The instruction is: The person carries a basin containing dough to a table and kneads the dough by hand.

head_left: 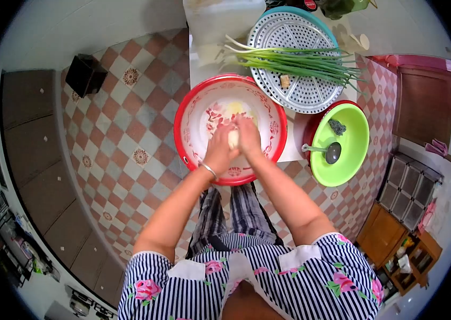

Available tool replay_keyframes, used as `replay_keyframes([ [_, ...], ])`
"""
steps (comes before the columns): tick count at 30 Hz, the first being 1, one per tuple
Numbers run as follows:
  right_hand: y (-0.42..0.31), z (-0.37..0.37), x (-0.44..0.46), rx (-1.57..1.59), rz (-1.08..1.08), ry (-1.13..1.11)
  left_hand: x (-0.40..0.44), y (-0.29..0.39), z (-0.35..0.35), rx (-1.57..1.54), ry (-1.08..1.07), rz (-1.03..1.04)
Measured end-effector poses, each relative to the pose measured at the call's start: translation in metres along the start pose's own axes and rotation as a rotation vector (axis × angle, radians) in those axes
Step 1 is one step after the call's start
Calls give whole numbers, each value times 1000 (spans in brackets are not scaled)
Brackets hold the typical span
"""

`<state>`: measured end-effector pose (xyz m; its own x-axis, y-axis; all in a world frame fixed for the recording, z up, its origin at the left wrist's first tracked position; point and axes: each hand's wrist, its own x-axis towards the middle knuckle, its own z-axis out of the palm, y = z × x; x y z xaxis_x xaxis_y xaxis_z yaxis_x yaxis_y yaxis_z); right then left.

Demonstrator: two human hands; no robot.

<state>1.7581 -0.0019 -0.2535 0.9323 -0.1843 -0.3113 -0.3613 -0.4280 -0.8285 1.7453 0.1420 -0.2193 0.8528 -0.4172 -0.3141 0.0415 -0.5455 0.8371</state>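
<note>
A white enamel basin with a red rim (178, 125) and red printed patterns stands in front of me. Over it, my left hand (220, 149), with a bangle at its wrist, and my right hand (248, 136) come together. Both are closed around a smooth pale lump (233, 140) that looks like dough. Fingers cover much of it, so its full shape is hidden. A small yellowish patch (234, 108) shows on the basin's floor beyond my fingers.
Right of the basin, a perforated metal steamer tray (311, 98) bears long spring onions (300, 61) and a small tan piece (285, 81). A green bowl (351, 168) holds a ladle (333, 153) and a scouring pad (337, 127). A black bin (85, 76) stands on the tiled floor.
</note>
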Motion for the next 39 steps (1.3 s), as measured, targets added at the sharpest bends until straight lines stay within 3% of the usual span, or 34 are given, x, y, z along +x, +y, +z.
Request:
replay_keyframes([
  [1, -18, 2, -9, -85, 153, 57, -6, 11, 0, 121, 7, -51],
  [2, -19, 4, -18, -108, 40, 103, -12, 17, 1, 239, 12, -108],
  [5, -1, 13, -29, -171, -322, 261, -14, -22, 40, 488, 213, 39],
  [9, 25, 29, 11, -340, -517, 360, 26, -52, 55, 413, 395, 99],
  [13, 29, 29, 54, -270, -466, 271, 67, -61, 45, 483, 397, 116],
  [20, 30, 35, 87, -366, -242, 270, 104, -56, 19, 504, 155, -64],
  [27, 26, 37, 93, -379, -144, 278, 107, -42, 15, 441, 183, -139],
  [30, 23, 4, 86, 135, 355, -70, 67, -24, 1, 212, 97, 70],
  [31, 8, -10, 69, 2, 334, -119, 47, -18, 1, 184, 82, 67],
  [33, -12, -2, 15, -413, 49, 122, 13, 1, 9, 235, 116, 33],
  [35, -1, 15, -18, -387, -192, 218, -6, -2, 17, 323, 176, 70],
  [37, 2, 25, -34, -359, -241, 299, -13, -28, 34, 449, 238, 175],
  [39, 6, 32, -32, -344, -292, 365, -9, -40, 38, 443, 250, 153],
])
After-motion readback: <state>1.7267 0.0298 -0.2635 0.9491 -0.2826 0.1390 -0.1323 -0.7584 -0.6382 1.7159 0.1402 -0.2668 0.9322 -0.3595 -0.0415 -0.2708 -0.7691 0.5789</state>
